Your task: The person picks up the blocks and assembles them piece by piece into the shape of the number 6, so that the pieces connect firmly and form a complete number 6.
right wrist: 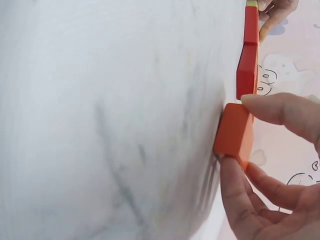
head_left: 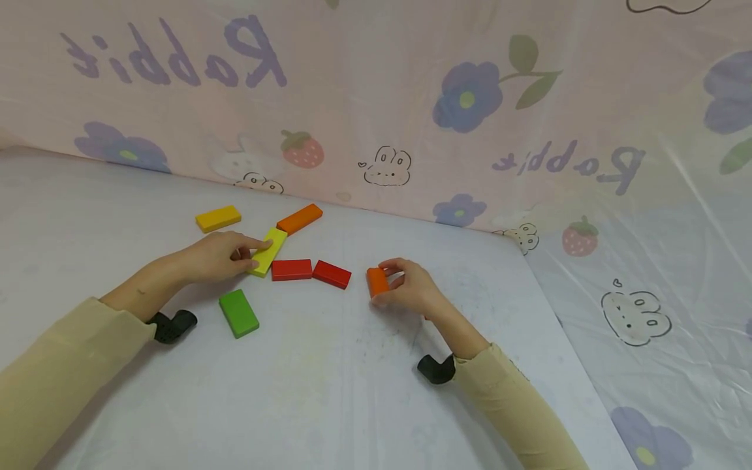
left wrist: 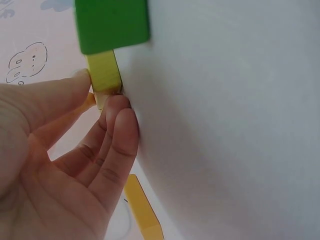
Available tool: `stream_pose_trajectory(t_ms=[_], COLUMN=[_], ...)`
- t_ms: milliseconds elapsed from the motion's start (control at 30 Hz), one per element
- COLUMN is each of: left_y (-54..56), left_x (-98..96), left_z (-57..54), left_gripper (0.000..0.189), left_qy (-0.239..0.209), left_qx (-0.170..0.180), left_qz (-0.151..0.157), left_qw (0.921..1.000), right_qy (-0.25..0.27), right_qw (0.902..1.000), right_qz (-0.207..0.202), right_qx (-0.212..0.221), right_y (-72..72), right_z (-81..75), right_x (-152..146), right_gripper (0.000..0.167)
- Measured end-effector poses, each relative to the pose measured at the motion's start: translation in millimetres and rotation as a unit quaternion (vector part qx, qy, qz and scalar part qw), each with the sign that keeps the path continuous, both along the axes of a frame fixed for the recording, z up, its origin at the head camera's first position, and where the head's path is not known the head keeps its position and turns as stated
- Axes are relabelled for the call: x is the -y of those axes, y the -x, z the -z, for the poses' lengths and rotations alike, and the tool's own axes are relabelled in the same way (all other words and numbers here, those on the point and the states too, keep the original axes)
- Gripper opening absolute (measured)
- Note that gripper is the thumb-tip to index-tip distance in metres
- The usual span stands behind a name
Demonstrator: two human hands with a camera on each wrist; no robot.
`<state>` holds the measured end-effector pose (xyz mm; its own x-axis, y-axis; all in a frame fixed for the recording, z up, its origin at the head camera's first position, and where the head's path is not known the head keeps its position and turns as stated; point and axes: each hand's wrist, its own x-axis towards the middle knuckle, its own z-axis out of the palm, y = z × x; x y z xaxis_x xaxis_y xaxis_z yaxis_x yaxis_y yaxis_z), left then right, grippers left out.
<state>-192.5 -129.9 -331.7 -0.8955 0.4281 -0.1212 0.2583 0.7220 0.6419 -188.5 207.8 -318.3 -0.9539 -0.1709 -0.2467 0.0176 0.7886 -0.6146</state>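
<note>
My left hand (head_left: 214, 258) pinches a yellow block (head_left: 271, 253) lying flat on the table, thumb and fingers at its edges. This block's far end meets an orange block (head_left: 301, 219); its near end lies beside a red block (head_left: 292, 270). A second red block (head_left: 332, 274) sits at a slant to the right of the first. Farther right, my right hand (head_left: 411, 287) holds another orange block (head_left: 377, 282) between thumb and fingers, also seen in the right wrist view as an orange block (right wrist: 232, 130) at the table surface.
A green block (head_left: 239, 313) lies nearer me, below the left hand. Behind that hand is another yellow block (head_left: 219, 219). The white table (head_left: 329, 391) meets a patterned pink curtain (head_left: 364, 98) at the back and right. Part of something reddish shows beneath my right wrist.
</note>
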Motion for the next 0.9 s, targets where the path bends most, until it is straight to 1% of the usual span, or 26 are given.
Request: stream_pose_trajectory(t_ms=[200, 367, 667, 900], left_y=[0.1, 0.4, 0.9, 1.2], left_x=[0.9, 1.3, 1.7, 2.3], left_z=[0.9, 1.3, 3.0, 3.2], left_gripper=[0.047, 0.047, 0.047, 0.048], left_qy=[0.004, 0.004, 0.002, 0.006], left_qx=[-0.001, -0.001, 0.0, 0.003], left_qz=[0.0, 0.001, 0.001, 0.0], left_qw=[1.0, 1.0, 1.0, 1.0], right_qy=[-0.012, -0.003, 0.014, 0.025], right_qw=[0.9998, 0.9994, 0.997, 0.995], right_qz=[-0.016, -0.033, -0.076, -0.096], right_qx=[0.002, 0.004, 0.007, 0.014], right_y=[-1.4, -4.2, -7.2, -9.2], right_z=[1.1, -0.5, 1.0, -0.1], right_x=[3.5, 6.1, 7.8, 9.3], right_gripper=[0.058, 0.057, 0.057, 0.057])
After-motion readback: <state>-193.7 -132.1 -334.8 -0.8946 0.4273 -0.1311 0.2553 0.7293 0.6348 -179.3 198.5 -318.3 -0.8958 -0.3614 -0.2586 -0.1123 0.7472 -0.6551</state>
